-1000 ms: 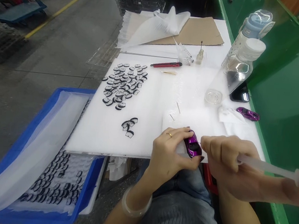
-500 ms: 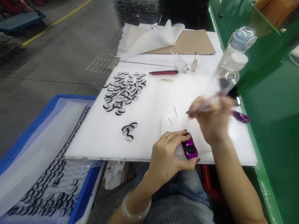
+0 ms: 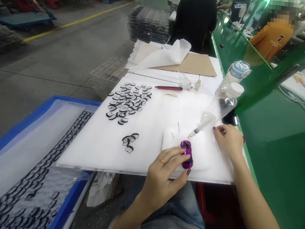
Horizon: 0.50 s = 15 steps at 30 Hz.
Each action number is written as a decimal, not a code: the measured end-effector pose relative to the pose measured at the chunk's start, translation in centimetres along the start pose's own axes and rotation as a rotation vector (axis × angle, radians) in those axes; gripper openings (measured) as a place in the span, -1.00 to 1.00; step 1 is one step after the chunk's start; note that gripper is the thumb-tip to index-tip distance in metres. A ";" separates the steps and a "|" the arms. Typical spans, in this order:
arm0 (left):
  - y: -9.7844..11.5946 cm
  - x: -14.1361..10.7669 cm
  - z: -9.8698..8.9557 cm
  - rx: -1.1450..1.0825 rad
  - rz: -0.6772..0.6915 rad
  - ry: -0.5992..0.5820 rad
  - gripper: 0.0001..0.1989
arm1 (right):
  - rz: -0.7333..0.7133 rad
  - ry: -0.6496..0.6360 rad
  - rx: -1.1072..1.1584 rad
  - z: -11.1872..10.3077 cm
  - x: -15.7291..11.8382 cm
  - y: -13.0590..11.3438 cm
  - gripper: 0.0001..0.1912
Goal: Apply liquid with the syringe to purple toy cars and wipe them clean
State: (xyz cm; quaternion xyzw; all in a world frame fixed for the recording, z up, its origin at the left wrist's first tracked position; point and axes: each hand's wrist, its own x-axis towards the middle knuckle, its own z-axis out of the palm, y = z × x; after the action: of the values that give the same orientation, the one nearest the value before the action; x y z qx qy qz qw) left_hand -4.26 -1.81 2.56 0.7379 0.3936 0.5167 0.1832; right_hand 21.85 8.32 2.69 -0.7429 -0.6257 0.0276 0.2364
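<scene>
My left hand (image 3: pixel 166 173) has its fingers on a shiny purple toy car (image 3: pixel 187 159), with the thumb at the car's near end. The car rests on a white pad (image 3: pixel 201 158) near the table's front edge. My right hand (image 3: pixel 229 140) is low over the right side of the table, fingers bent and slightly apart, with nothing visible in them. Just left of it lies a clear syringe (image 3: pixel 197 130), its tip toward the car. A second purple piece (image 3: pixel 244 139) shows partly behind my right hand. Two thin needle-like sticks (image 3: pixel 178 126) lie beyond the car.
Many small black-edged clear parts (image 3: pixel 129 102) are spread on the left, with a smaller group (image 3: pixel 130 142) nearer. A red cutter (image 3: pixel 169 88), bottles (image 3: pixel 231 96), a phone (image 3: pixel 230 118) and brown cardboard (image 3: pixel 199 64) lie beyond. A blue tray (image 3: pixel 75 197) stands lower left. A co-worker (image 3: pixel 195 20) sits ahead.
My right hand has come down and moved right, away from the syringe, which now lies on the table. My left fingers have shifted over the car. The view has tilted up.
</scene>
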 end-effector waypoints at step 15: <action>-8.1 -3.1 -10.5 0.500 -0.337 -0.033 -0.76 | -0.180 0.346 0.551 -2.7 -0.5 4.0 -0.69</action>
State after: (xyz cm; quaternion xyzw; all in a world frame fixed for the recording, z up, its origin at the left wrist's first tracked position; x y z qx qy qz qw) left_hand -17.42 -0.59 -0.62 0.6927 0.6224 0.3542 0.0854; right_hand 26.32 6.59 3.47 -0.5865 -0.6084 0.0480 0.5325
